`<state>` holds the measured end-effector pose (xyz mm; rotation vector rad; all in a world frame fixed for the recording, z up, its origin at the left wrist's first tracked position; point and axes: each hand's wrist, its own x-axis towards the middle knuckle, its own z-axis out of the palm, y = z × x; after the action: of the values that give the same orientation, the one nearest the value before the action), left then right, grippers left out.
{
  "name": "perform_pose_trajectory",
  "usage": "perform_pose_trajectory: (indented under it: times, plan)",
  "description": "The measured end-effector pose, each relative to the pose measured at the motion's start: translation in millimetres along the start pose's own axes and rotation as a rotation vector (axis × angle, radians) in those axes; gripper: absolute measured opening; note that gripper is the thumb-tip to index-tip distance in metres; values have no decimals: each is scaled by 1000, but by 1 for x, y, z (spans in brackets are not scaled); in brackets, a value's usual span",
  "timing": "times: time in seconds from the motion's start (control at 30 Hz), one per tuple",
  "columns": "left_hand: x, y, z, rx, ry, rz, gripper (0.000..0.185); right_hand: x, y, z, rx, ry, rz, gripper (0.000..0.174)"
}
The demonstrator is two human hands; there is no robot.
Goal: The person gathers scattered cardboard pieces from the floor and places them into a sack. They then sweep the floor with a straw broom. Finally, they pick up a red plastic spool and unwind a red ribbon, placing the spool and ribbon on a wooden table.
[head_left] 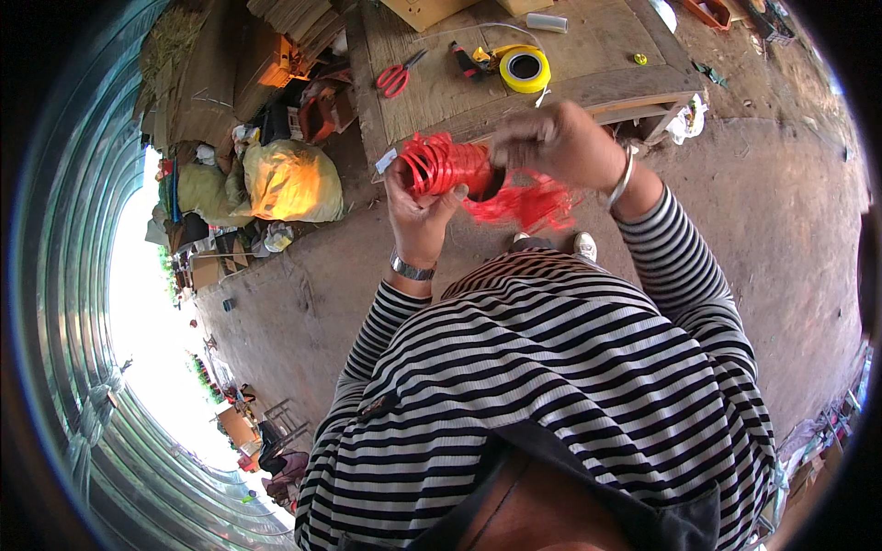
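Observation:
My left hand (424,213) holds a roll of red plastic strip (448,165) from its left side and below, with the thumb on its lower edge. A small white tag sticks out at the roll's left end. At the right end of the roll is my right hand (551,141), blurred, with its fingers bent; whether they grip a strand cannot be told. A loose tangle of red strip (534,206) hangs below my right hand. Both hands are in front of the near edge of a wooden table (455,103).
On the table lie red-handled scissors (394,79), a black and red tool (466,63), a yellow tape roll (525,69), a clear roll (546,23) and cardboard (427,10). Left of it stand a stuffed yellowish bag (293,180), an orange crate (279,63) and stacked cardboard.

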<state>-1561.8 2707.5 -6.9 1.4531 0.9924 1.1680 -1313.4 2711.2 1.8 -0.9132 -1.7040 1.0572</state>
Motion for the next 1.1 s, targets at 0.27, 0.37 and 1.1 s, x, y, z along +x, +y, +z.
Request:
perform_pose_trajectory:
  times: [0.27,0.37,1.1]
  plan:
    - [1,11,9,-667,-43,-204,54,-1,37,36,460,50,319,25]
    - [4,7,8,-894,-4,-271,43,-12,35,59,448,82,271,29]
    - [6,-3,10,-607,202,-174,44,-30,8,72,-318,-185,-11,24]
